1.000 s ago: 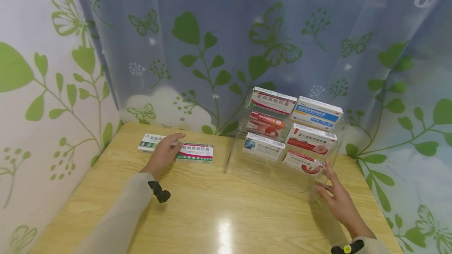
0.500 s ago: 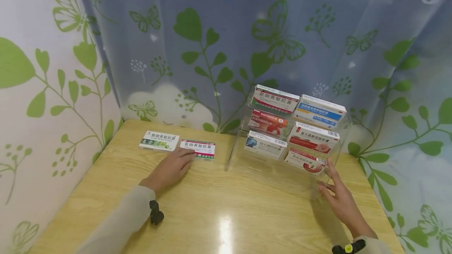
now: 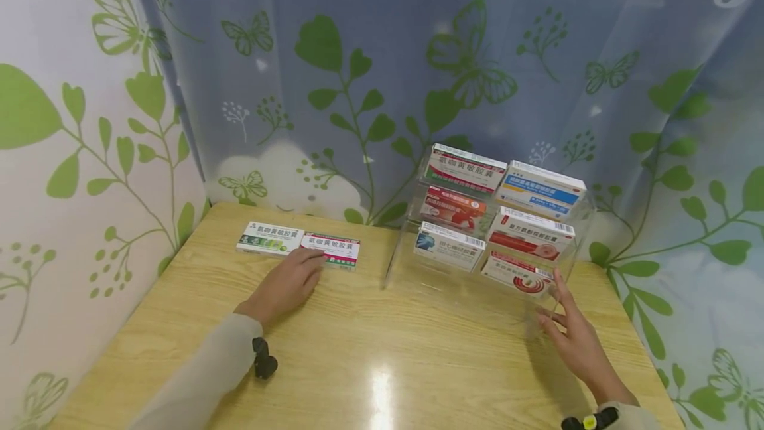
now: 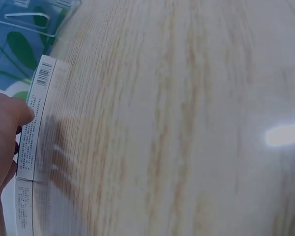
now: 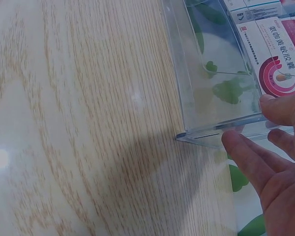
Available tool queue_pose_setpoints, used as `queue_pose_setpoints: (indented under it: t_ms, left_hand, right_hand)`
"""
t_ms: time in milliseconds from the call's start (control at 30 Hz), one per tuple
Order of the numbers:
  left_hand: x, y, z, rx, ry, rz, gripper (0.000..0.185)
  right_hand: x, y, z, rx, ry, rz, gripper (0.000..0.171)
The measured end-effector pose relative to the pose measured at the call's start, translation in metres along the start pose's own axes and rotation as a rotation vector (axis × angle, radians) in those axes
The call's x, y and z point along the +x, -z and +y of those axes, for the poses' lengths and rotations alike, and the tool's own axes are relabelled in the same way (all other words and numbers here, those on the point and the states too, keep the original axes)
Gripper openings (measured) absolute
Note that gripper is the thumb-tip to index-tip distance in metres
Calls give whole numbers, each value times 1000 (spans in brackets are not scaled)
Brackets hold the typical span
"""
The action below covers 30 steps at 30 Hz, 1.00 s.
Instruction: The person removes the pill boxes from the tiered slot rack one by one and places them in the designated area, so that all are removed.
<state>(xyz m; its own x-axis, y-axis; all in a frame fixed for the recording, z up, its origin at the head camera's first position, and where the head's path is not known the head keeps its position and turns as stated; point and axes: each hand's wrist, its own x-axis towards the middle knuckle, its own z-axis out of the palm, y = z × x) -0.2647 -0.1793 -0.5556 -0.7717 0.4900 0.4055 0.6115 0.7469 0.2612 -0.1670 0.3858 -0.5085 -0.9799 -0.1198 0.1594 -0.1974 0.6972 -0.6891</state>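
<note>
A white medicine box with a red and green band [image 3: 345, 246] lies flat on the table at the left, and my left hand [image 3: 285, 286] rests over its near left part. In the left wrist view its thumb touches the box's narrow side [image 4: 34, 128]. Against its left end lies a white and green medicine box [image 3: 270, 239]. At the right side of a clear display stand [image 3: 430, 290], my right hand [image 3: 573, 337] touches the edge with its extended fingers. The right wrist view has the fingers beside a white and red capsule box [image 5: 273, 56].
Several medicine boxes stand in rows in the stand, among them a blue and white box [image 3: 540, 190] and a teal and white box [image 3: 449, 246]. A patterned curtain [image 3: 370, 85] hangs behind the wooden table [image 3: 358, 363].
My left hand has come down from the boxes' far side to the near side of the red-banded box, which has slid slightly left against the other box. The right hand has stayed at the stand.
</note>
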Motion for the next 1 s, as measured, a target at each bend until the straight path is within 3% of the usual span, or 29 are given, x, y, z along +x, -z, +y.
queue_pose_setpoints:
  t_ms: [267, 467, 567, 733, 833, 1000]
  left_hand:
    - [0, 4, 1, -26, 49, -49, 36]
    - [8, 7, 4, -104, 85, -44, 39]
    - [21, 12, 11, -179, 123, -15, 38]
    - [49, 24, 35, -306, 140, 88, 35]
    - [68, 29, 52, -347, 102, 124, 34]
    - [97, 31, 80, -342, 24, 115, 34]
  right_hand:
    - [-1, 0, -1, -12, -2, 3, 99]
    - [-1, 0, 0, -20, 4, 7, 99]
    - [-1, 0, 0, -12, 3, 4, 99]
    - [0, -1, 1, -4, -3, -7, 99]
    - [0, -1, 0, -3, -1, -6, 99]
    - [-1, -1, 0, -2, 1, 2, 99]
